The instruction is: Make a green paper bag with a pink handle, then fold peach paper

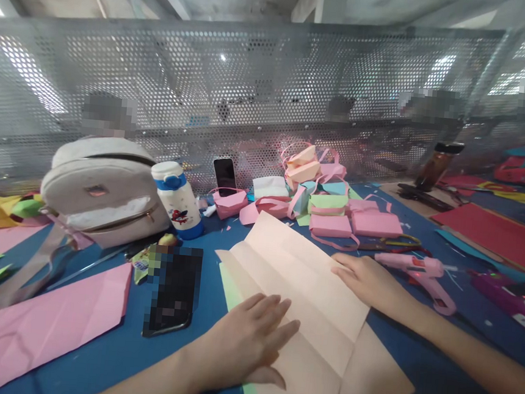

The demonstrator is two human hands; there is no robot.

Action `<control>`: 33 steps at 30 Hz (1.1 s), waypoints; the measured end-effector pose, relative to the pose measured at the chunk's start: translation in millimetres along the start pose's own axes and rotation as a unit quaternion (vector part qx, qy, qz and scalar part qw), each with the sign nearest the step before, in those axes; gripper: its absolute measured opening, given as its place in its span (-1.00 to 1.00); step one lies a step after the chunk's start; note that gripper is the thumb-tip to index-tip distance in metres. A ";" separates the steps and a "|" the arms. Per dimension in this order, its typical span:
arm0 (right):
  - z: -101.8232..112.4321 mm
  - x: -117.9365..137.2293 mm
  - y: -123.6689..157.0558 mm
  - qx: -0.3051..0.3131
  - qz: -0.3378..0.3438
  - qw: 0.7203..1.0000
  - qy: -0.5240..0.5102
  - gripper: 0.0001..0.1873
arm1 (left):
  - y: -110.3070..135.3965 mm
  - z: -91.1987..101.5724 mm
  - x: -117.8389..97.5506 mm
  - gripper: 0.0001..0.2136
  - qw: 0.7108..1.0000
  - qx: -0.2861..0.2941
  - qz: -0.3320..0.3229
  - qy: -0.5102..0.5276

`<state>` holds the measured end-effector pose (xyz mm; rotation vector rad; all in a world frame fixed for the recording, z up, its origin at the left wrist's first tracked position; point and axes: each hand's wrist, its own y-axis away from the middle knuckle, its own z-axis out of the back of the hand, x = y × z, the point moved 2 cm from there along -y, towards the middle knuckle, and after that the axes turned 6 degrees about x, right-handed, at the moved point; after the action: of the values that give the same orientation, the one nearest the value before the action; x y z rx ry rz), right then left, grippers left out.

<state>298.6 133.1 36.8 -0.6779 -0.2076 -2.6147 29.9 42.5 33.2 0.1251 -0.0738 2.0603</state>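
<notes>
A pale peach sheet of paper [301, 280] with several crease lines stands tilted up in front of me. My right hand [365, 279] pinches its right edge between thumb and fingers. Fingers spread, my left hand [252, 337] is over the lower left of the sheet; whether it presses on the paper I cannot tell. Beneath lie another peach sheet [378, 379] and a green sheet [231, 289], mostly covered. Just beyond the folded sheet sit small pink paper bags [331, 226] with strip handles.
Left of the sheets lie a dark phone [174, 290] and a folded pink sheet [49, 325]. A backpack [102, 189] and a bottle [177, 202] stand behind. To the right rests a pink glue gun [421, 272], near a purple tool [506, 298]. Perforated metal panels [254, 80] close off the back.
</notes>
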 end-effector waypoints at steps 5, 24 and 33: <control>0.6 1.3 3.1 0.008 0.012 1.000 -0.026 -0.73 | -5.0 -7.4 -2.4 -0.57 0.995 -0.086 -0.004 -0.041; -21.3 22.2 38.8 -0.079 0.431 0.878 0.192 -0.54 | 57.3 2.5 2.5 -0.69 0.975 -0.205 -0.010 0.083; -39.4 16.7 35.4 0.036 0.439 0.890 0.117 -0.55 | 64.1 -14.4 2.0 -0.63 0.989 -0.121 0.069 0.040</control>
<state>284.1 85.5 12.1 -0.3042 0.0726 -1.7714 -28.3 15.5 19.1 -0.1161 -0.2891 2.1726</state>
